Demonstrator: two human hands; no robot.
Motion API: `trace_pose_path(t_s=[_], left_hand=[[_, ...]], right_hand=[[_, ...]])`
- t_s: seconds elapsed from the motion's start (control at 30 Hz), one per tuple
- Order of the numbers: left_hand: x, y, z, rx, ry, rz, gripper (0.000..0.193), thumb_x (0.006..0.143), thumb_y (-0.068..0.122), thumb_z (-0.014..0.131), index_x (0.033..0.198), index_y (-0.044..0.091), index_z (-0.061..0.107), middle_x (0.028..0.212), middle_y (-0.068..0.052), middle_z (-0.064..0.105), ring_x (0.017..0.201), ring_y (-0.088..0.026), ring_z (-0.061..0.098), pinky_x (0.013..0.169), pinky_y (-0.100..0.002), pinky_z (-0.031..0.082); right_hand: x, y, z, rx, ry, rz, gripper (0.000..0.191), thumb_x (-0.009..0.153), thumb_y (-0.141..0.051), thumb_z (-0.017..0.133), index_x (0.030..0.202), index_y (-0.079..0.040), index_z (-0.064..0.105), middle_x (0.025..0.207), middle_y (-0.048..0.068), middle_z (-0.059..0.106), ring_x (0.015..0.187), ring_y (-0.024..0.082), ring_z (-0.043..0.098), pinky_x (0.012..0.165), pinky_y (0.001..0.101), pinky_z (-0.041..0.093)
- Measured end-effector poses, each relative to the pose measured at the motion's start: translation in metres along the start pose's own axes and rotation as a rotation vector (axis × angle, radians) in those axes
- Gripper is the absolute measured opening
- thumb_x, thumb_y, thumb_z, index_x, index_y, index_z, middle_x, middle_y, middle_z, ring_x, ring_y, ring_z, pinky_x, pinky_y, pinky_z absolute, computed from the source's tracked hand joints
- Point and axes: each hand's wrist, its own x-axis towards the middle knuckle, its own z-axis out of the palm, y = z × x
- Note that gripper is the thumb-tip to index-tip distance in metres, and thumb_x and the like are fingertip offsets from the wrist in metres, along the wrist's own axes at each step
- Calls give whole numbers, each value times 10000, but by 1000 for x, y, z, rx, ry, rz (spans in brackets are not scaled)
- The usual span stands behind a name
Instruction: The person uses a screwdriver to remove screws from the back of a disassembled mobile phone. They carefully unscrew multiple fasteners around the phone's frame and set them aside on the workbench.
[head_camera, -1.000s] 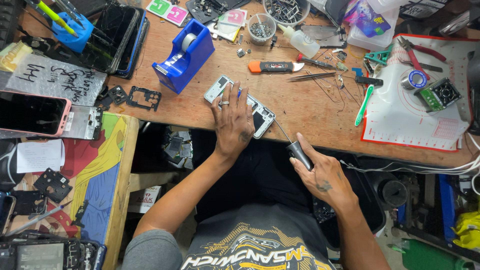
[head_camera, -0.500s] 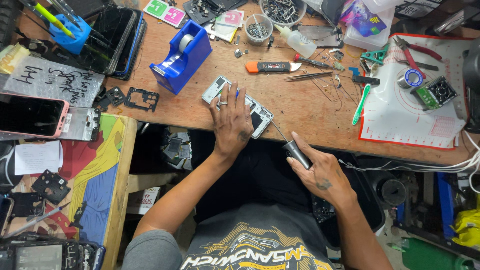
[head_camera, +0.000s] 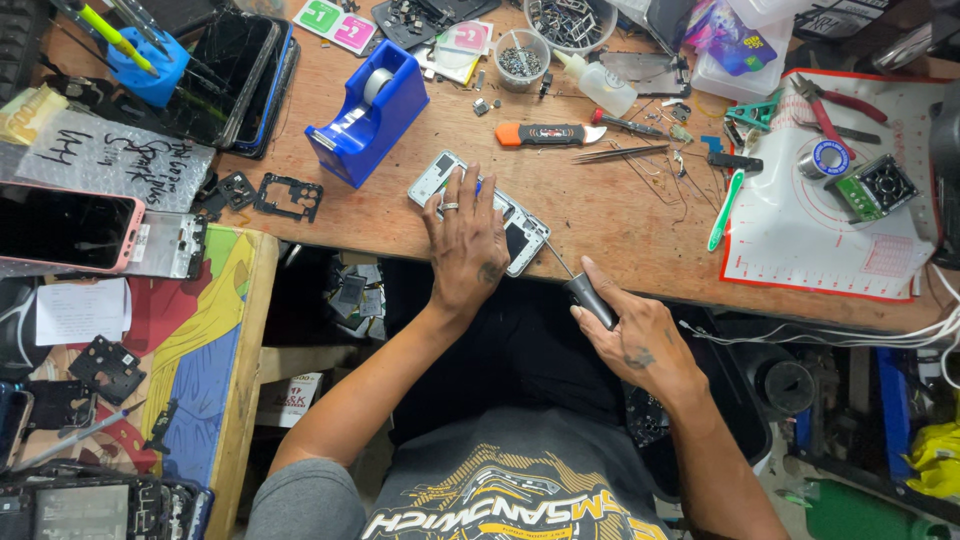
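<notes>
An opened smartphone with its back off lies near the front edge of the wooden workbench. My left hand rests flat on top of it, fingers spread, a ring on one finger. My right hand grips the black handle of a thin screwdriver, whose tip points at the phone's lower right corner.
A blue tape dispenser stands to the left of the phone. An orange-handled knife, tweezers, a glue bottle and a cup of screws lie behind. A white work mat with pliers sits right; phones and black frames lie left.
The view has shifted slightly. Both hands stay on the phone and the screwdriver, with the screwdriver tip still at the phone's corner.
</notes>
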Motion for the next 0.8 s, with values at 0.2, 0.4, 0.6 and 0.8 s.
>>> trace_pose_path(t_s=[0.2, 0.4, 0.6, 0.8], left_hand=[[1, 0, 2, -5, -5, 1, 478, 1001, 211, 535, 1416, -25, 556, 1532, -200, 482, 1463, -320, 380, 1177, -476, 221], [2, 0, 2, -9, 0, 1, 487, 997, 211, 532, 1424, -24, 551, 1534, -202, 480, 1466, -320, 376, 1176, -471, 217], [1, 0, 2, -15, -4, -1, 490, 997, 213, 529, 1423, -27, 550, 1536, -205, 477, 1467, -321, 373, 1175, -469, 212], [0, 0, 2, -16, -2, 1, 479, 1011, 209, 521, 1426, -28, 552, 1541, -200, 475, 1474, -320, 373, 1185, -466, 215]], right_hand=[[-2, 0, -1, -2, -15, 48, 695, 874, -352, 701, 1515, -231, 460, 827, 244, 723, 714, 378, 732, 685, 447, 554], [-4, -1, -5, 9, -34, 114, 696, 869, -354, 697, 1516, -256, 460, 817, 233, 726, 682, 356, 742, 678, 439, 560], [-8, 4, -4, -5, -20, 96, 688, 876, -358, 696, 1514, -243, 466, 837, 245, 728, 730, 374, 745, 695, 447, 564], [-12, 7, -3, -8, -12, 103, 690, 875, -374, 698, 1511, -240, 467, 892, 250, 739, 774, 381, 752, 720, 441, 570]])
